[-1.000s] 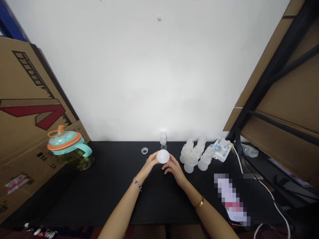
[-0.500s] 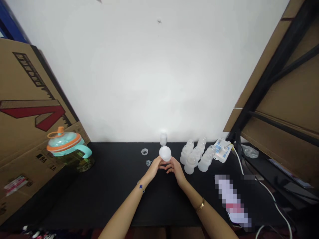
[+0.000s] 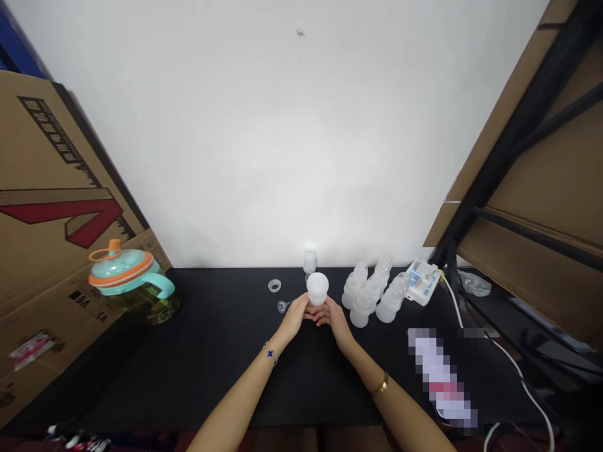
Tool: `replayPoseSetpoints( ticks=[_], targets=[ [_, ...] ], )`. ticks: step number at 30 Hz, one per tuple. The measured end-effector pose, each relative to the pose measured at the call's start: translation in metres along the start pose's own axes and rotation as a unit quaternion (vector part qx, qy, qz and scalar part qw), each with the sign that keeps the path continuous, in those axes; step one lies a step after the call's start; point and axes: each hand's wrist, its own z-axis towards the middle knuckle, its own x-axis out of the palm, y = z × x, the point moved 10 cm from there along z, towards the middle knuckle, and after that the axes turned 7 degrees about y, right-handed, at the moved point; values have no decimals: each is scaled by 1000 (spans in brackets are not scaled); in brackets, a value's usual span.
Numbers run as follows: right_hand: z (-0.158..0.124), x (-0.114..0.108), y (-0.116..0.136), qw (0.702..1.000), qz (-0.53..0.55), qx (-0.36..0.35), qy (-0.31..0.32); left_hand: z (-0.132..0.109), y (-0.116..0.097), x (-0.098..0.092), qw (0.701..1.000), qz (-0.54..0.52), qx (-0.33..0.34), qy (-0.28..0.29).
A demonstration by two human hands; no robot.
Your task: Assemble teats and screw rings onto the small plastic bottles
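Note:
A small translucent white feeding bottle (image 3: pixel 317 287) is held between my two hands above the black table, its wide round end tilted up toward me. My left hand (image 3: pixel 298 314) grips its lower part from the left, fingers curled. From the right, my right hand (image 3: pixel 332 315) closes on the same part, and its fingertips meet the left ones. My fingers hide the lower end. Beside my left hand lies a clear teat (image 3: pixel 283 306), with a white ring collar (image 3: pixel 274 285) farther back. A further clear-white bottle piece (image 3: pixel 309 260) stands behind, near the wall.
Several similar bottles with teats (image 3: pixel 360 309) stand grouped right of my hands. Behind them is a white power strip (image 3: pixel 423 281) with a cable. A blurred-out flat object (image 3: pixel 440 380) lies front right. A teal-and-orange jug (image 3: pixel 136 282) stands left by a cardboard box (image 3: pixel 47 251).
The held bottle has tipped slightly, so more of its side shows below the round end. Both hands have shifted a little to the right with it.

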Motion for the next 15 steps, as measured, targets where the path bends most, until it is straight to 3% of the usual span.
replayPoseSetpoints(
  ticks=[8,15],
  targets=[
    [1,-2,-1,1000,-4,-4,-11,-1,0,4,1000,-20,-8,-1],
    [8,-10,-20,999,-11,37,-36,-4,2,5,998,-40,-44,-21]
  ],
)
